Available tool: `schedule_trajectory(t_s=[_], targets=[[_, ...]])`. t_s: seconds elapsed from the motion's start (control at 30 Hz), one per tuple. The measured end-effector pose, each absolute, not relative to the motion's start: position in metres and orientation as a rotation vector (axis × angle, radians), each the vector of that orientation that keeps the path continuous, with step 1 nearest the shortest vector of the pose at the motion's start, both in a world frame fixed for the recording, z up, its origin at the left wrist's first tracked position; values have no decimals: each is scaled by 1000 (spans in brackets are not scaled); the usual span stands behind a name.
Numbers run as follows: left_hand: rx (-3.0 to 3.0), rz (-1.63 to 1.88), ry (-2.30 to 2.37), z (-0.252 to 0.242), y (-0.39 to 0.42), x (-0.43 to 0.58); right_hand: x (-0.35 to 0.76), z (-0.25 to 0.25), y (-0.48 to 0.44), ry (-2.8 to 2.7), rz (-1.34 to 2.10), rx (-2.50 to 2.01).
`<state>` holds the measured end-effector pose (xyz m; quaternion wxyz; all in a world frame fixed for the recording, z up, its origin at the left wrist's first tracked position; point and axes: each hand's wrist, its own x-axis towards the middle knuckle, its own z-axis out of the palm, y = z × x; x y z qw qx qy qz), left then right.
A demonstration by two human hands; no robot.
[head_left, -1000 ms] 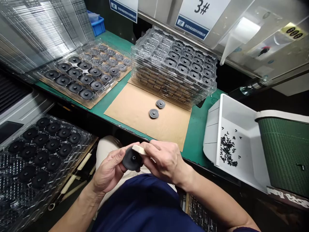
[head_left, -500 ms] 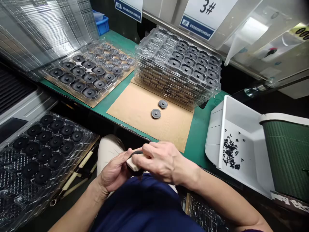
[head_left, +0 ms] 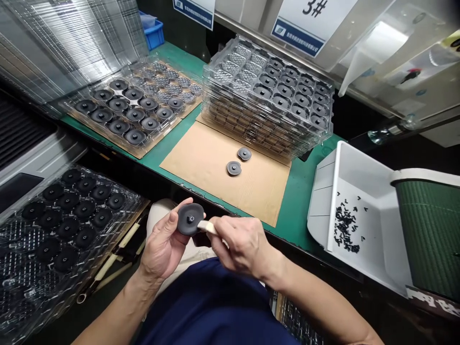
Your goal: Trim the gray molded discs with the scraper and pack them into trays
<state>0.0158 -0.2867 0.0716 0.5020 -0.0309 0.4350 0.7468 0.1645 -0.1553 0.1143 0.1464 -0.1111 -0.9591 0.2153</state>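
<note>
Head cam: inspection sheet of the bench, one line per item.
surface: green bench mat under a cardboard sheet
job's things: black disc, pale stick against its edge
hands: left hand holds the disc; right hand holds the stick
clutter: two loose discs on the cardboard; stacked clear trays; clear tray of discs
cables: nothing seen
surroundings: white bin of small black pieces; green bin; blue crate; "3#" sign

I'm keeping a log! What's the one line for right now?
left hand: holds black disc | right hand: holds pale stick, tip at disc edge | nearby: cardboard sheet
</note>
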Motion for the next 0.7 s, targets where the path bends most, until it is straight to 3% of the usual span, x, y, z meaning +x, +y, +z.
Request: schedule_trajectory(t_s=[0.53,0.7], targets=[[42,1592,948,76,-291,13,168,121,-152,-2792,531,-295],[99,1448,816,67,-291,11,161,128,-146,-2828,365,-52]])
